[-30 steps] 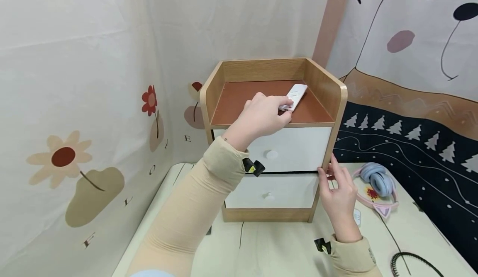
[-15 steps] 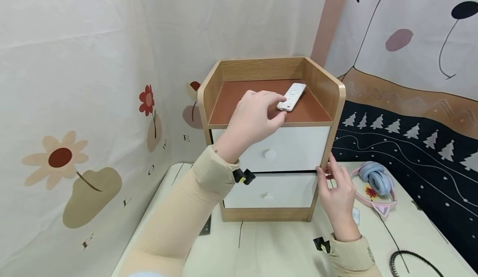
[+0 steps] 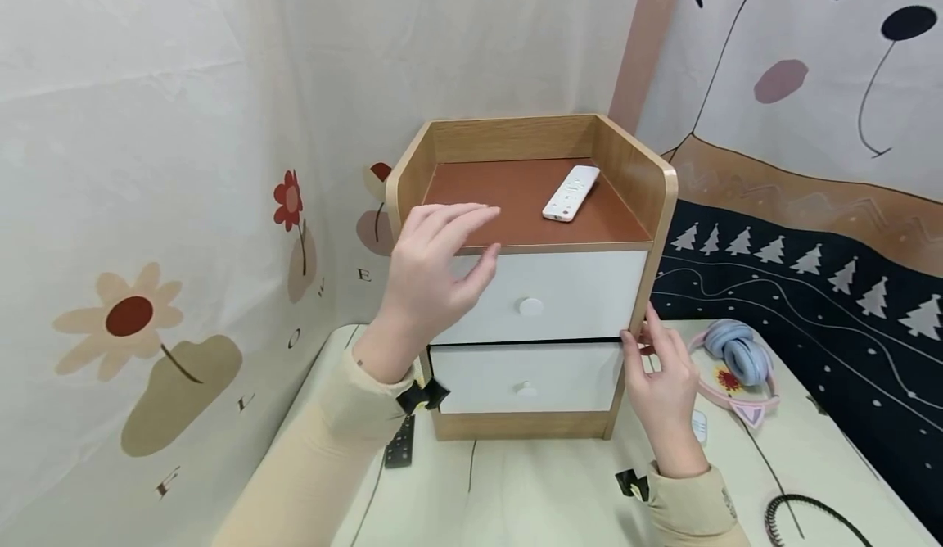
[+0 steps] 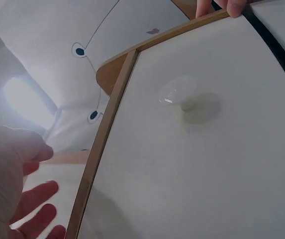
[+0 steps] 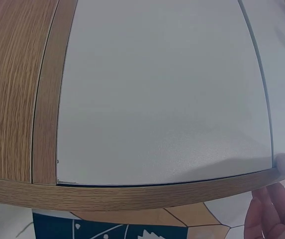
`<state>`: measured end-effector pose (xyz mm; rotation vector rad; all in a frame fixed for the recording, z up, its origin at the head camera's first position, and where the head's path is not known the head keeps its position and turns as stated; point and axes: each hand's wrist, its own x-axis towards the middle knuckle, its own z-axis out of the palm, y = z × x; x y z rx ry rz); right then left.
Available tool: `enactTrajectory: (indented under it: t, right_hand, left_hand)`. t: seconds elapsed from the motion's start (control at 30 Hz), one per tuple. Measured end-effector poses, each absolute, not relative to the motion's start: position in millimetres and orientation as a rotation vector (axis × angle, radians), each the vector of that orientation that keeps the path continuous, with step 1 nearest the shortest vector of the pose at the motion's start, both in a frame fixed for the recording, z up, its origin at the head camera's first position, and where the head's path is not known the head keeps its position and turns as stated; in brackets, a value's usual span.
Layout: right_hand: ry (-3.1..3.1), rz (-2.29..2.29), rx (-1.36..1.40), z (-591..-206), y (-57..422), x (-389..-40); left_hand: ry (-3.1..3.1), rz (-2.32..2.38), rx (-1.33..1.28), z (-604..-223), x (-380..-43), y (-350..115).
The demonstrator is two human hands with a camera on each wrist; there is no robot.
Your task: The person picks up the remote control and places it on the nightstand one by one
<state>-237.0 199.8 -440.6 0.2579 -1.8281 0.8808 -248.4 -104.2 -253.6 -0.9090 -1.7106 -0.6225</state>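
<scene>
A small wooden cabinet (image 3: 519, 426) with two white drawers stands upright; both drawers look closed. On its brown top shelf lies a white remote control (image 3: 570, 193), tilted toward the right side panel. My left hand (image 3: 435, 277) hovers in front of the shelf's left part, fingers extended and thumb apart, holding nothing. In the left wrist view the left hand's fingers (image 4: 35, 204) are spread beside the upper drawer front. With its thumb at the front edge and fingers behind, my right hand (image 3: 663, 391) grips the cabinet's right side panel, level with the gap between the drawers.
Right of the cabinet lie pink headphones (image 3: 737, 367) with blue ear pads, and a small white object (image 3: 699, 427) partly behind the right hand. A black remote (image 3: 400, 445) lies by the left forearm. A coiled black cable (image 3: 810, 502) sits at the front right.
The left hand has let go of the white remote control on the shelf and drawn back to the left and down. The right hand keeps its place on the cabinet's side.
</scene>
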Motion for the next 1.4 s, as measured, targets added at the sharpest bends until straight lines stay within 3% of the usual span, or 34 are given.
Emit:
enactTrajectory:
  t: [0.3, 0.53, 1.13, 1.4]
  right_hand:
    - [-1.813, 0.883, 0.264, -443, 200, -239]
    - [-1.809, 0.886, 0.264, -443, 199, -239]
    - [-1.787, 0.888, 0.270, -444, 199, -242]
    - [-1.788, 0.886, 0.270, -441, 198, -241]
  left_hand:
    - [-1.463, -0.710, -0.777, -293, -230, -144]
    - [-1.495, -0.773, -0.676, -334, -235, -177]
    - [-1.990, -0.687, -0.412, -464, -257, -245]
    - [-2.235, -0.743, -0.232, -504, -263, -258]
